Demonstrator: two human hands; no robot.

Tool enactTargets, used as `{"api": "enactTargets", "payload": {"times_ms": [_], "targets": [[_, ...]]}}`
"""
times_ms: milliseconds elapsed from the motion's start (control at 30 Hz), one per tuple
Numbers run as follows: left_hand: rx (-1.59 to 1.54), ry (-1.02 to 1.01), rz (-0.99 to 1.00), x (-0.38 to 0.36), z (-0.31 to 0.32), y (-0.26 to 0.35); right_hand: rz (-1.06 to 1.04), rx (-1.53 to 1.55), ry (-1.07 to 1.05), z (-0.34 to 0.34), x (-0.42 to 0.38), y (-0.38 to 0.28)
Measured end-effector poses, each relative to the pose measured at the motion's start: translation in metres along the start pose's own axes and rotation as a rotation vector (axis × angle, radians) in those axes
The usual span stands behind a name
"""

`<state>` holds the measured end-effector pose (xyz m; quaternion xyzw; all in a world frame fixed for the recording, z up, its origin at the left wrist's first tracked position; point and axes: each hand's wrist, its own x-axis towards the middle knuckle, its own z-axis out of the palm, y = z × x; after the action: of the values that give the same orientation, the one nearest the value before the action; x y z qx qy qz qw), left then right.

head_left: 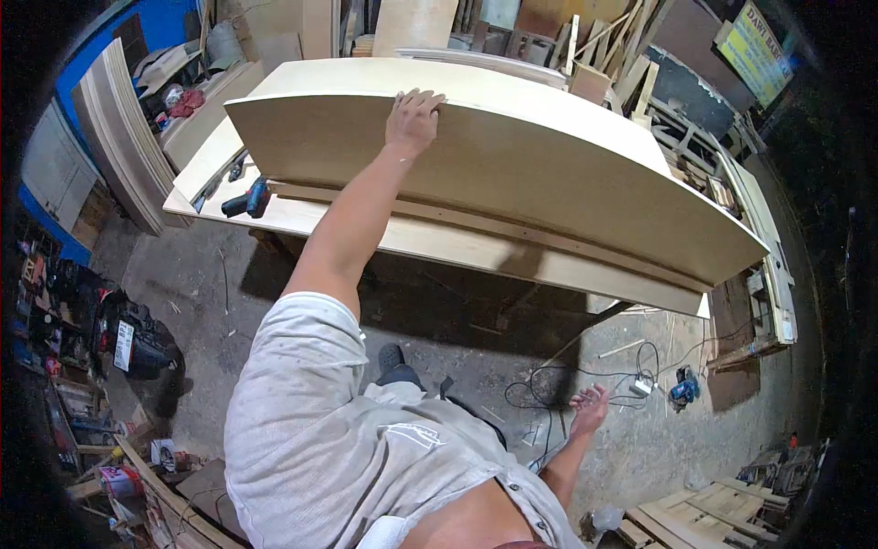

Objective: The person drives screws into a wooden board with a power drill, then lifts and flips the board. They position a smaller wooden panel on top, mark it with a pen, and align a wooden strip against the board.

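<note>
the left hand (413, 119) grips the top edge of a board (512, 174), fingers curled over the far side and palm pressed on the near face, the arm stretched straight out from a pale grey sleeve. the board is a long, pale sheet of plywood, slightly bowed, standing on its long edge and leaning a little away. its bottom edge rests on a workbench (457, 242), a wide flat top made of similar pale sheets, with a thin wooden strip running along the foot of the board. the right hand (590, 407) hangs low and well apart from the bench, empty, fingers spread loosely over the concrete floor. on the left end of the bench, near the board's corner, lies a blue drill (247, 199). under the bench the floor is in shadow. to the right of the empty hand, black cables (558, 389) coil across the floor to a white power strip (642, 386), with a small blue tool (683, 389) just beside it. a dark shoe (395, 364) shows below the bench, near the person's body. curved wood panels (119, 137) lean at the left against a blue wall. offcuts and timber are stacked behind the bench, and a yellow sign (754, 50) hangs at the top right. wooden frames (709, 508) lie at the bottom right.
</note>
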<state>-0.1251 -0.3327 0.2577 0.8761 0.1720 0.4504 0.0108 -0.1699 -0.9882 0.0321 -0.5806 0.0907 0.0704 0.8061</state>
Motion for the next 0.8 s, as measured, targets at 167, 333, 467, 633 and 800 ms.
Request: {"api": "enactTargets", "payload": {"times_ms": [167, 333, 467, 633, 800], "targets": [[-0.018, 0.049, 0.01, -0.012, 0.001, -0.006, 0.072, -0.023, -0.095, 0.038, 0.016, 0.015], [-0.081, 0.12, 0.02, -0.015, -0.003, -0.005, 0.045, -0.057, -0.205, 0.115, 0.052, 0.016], [-0.133, 0.17, 0.017, -0.015, -0.004, -0.003, 0.034, -0.136, -0.386, 0.176, 0.094, 0.012], [-0.201, 0.112, 0.021, -0.011, -0.006, -0.007, -0.092, -0.202, -0.472, 0.259, 0.122, -0.017], [-0.22, 0.065, 0.018, -0.007, -0.004, -0.014, -0.382, -0.345, -0.486, 0.288, 0.156, -0.069]]}}
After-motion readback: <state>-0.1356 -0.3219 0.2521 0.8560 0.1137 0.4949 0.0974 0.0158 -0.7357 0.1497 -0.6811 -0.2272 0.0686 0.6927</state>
